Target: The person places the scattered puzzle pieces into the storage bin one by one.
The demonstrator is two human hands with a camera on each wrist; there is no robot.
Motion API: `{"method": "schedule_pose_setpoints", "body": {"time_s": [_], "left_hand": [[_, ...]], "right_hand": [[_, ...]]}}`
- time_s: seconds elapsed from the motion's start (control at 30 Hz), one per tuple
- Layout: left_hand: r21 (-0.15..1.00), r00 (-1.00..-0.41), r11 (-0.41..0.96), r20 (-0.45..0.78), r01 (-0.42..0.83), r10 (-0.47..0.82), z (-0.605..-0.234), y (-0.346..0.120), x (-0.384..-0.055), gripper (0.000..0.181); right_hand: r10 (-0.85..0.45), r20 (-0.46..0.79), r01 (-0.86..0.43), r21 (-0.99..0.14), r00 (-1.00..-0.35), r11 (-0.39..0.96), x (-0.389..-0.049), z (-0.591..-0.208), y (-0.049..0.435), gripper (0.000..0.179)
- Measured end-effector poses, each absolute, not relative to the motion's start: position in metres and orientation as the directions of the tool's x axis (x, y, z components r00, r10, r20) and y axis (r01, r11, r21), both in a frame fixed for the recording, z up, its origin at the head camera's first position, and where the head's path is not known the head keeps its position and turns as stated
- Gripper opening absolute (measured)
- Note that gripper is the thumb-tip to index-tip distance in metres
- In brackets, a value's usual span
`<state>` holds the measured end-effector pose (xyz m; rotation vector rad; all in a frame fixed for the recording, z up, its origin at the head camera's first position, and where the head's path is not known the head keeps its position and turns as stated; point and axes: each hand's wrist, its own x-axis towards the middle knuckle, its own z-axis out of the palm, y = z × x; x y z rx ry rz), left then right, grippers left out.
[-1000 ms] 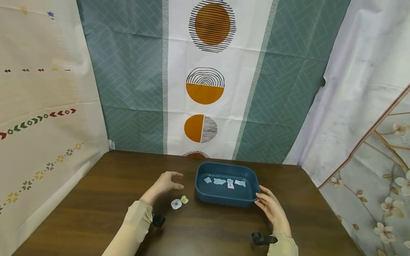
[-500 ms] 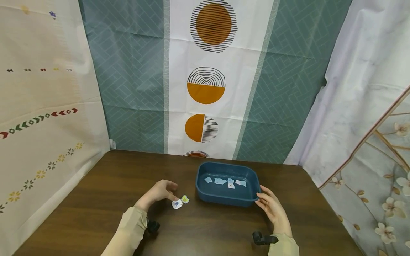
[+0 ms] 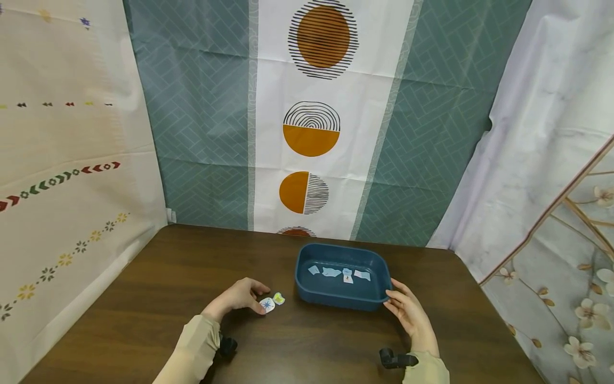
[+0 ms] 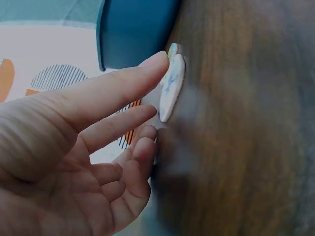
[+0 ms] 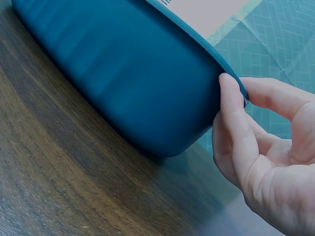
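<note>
On the brown table [image 3: 307, 341], just left of the blue bin [image 3: 331, 299], lies a round white piece [image 3: 267, 304] with a blue star. Right beside it, toward the bin, is a small yellow-green piece [image 3: 279, 298]. The left hand [image 3: 237, 296] is at the round piece, thumb and pointing finger apart, other fingers loosely bent. I cannot tell if the thumb touches it. The bin's wall stands between these two pieces and the pale paper bits [image 3: 331, 272] on the bin's floor. At the bin's right end, the right hand [image 3: 410, 314] pinches the rim between thumb and fingers. Behind hangs a green and white cloth [image 3: 206, 133] with orange circles. Flowery cloths hang left [image 3: 72, 138] and right [image 3: 551, 133].
</note>
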<state>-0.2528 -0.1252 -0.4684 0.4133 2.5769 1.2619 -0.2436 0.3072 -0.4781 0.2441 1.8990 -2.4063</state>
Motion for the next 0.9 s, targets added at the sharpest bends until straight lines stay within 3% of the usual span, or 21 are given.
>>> {"method": "schedule_pose_setpoints", "body": {"time_s": [0.63,0.9], "left_hand": [[0.753,-0.927,0.603,0.023,0.262,0.374,-0.482,-0.125,-0.254,0.036],[0.759,-0.932,0.599,0.026,0.253,0.362,-0.478,-0.126,-0.254,0.034]], "right_hand": [[0.039,-0.166,0.154,-0.966,-0.985,-0.207,-0.242,-0.475,0.307,0.042],[0.036,-0.169,0.158,-0.966,-0.985,-0.207,-0.241,-0.474,0.307,0.043]]}}
